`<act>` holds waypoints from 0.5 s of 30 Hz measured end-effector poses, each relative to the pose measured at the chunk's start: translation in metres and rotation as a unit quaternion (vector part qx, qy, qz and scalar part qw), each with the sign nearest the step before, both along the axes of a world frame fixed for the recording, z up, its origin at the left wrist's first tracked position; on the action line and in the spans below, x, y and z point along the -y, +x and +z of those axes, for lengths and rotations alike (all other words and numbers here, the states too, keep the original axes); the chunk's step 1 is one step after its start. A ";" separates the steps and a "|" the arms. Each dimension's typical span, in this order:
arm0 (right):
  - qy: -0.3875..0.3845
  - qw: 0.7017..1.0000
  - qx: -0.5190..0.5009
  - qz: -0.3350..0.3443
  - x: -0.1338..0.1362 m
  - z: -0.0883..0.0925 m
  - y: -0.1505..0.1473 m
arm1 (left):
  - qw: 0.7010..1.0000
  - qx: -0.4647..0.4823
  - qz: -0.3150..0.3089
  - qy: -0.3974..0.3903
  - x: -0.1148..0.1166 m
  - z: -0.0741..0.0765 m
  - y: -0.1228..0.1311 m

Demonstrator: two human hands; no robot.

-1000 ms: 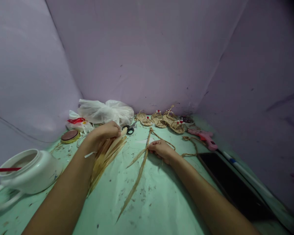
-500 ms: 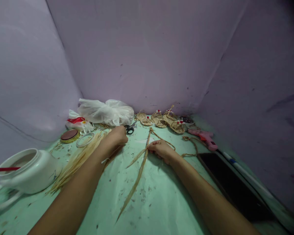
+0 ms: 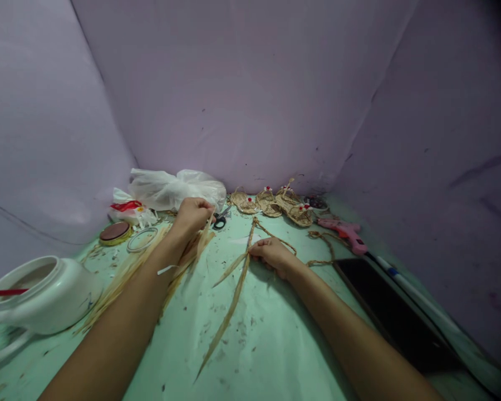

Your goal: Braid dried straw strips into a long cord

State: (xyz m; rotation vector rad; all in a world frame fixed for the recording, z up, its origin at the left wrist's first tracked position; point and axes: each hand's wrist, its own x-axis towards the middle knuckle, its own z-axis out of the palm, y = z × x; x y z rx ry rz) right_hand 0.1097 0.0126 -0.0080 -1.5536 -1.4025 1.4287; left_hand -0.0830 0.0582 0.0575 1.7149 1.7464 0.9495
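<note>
while my right hand (image 3: 271, 255) presses the plaited cord (image 3: 253, 233) onto the green table (image 3: 275, 345), its fingers are drawn together and pinched on the spot where the plait stops and its loose strips (image 3: 225, 317) trail back toward me. my left hand (image 3: 192, 214) is closed in a fist around a bunch of dried straw strips (image 3: 187, 256), raised a little off the table just beside the scissors (image 3: 220, 220). the rest of that bunch fans out under my forearm toward the white jar (image 3: 45, 295).

as i judge it, this cord is at an early stage. only a short length beyond my right fingers is plaited, while the unplaited tails are long and lie flat and apart. a row of small woven sandals (image 3: 271, 203) sits finished at the back wall, some with red dots on top. the pink glue gun (image 3: 344, 231) lies to my right, well apart from both hands. a second twisted cord (image 3: 323, 248) curls near it, and i cannot tell whether it is complete.
</note>
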 end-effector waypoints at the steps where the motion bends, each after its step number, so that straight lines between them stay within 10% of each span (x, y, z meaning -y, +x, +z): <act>1: 0.001 1.000 -0.001 0.000 0.000 0.000 0.000 | 0.999 0.004 -0.026 -0.037 0.003 0.002 0.003; 6: 0.006 1.000 -0.012 0.004 0.000 -0.001 0.001 | 0.962 -0.107 -0.212 -0.138 0.018 -0.007 0.025; 15: -0.011 0.999 -0.041 0.009 0.000 0.004 0.001 | 0.941 -0.268 -0.199 -0.056 0.024 -0.042 0.049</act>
